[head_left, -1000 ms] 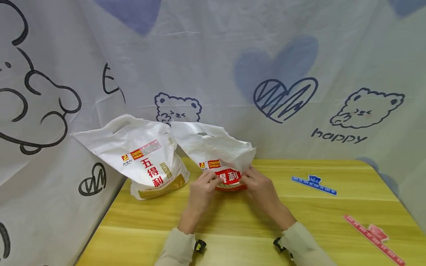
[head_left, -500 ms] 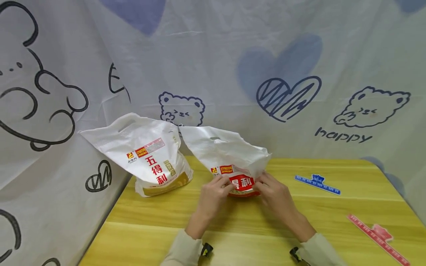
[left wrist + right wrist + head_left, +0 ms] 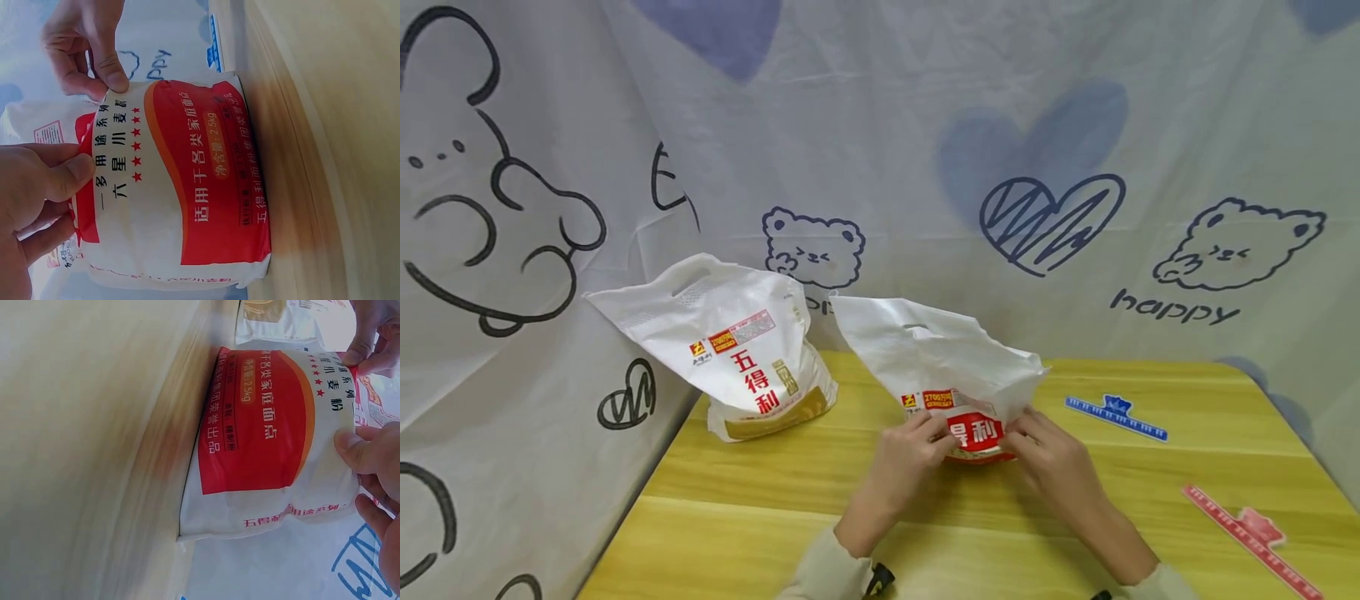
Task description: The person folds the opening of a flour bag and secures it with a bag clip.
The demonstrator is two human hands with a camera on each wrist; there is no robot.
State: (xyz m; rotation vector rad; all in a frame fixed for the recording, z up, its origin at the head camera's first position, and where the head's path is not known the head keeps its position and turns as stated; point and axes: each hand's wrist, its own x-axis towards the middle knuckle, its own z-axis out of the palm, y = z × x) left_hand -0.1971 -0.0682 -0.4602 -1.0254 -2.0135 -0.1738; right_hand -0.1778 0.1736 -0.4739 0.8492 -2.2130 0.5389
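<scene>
- The left sleeve is of a pale cream colour, quite plain, and its cuff leaves the lower forearm bare.
- The right sleeve has the same pale cream colour, but I can see only a small part of it.
- Beside the left cuff there is a small black device, which carries a yellow-green mark.
- Beside the right cuff one small dark piece is showing, too little to describe.
- The left hand and the right hand are bare.
</scene>
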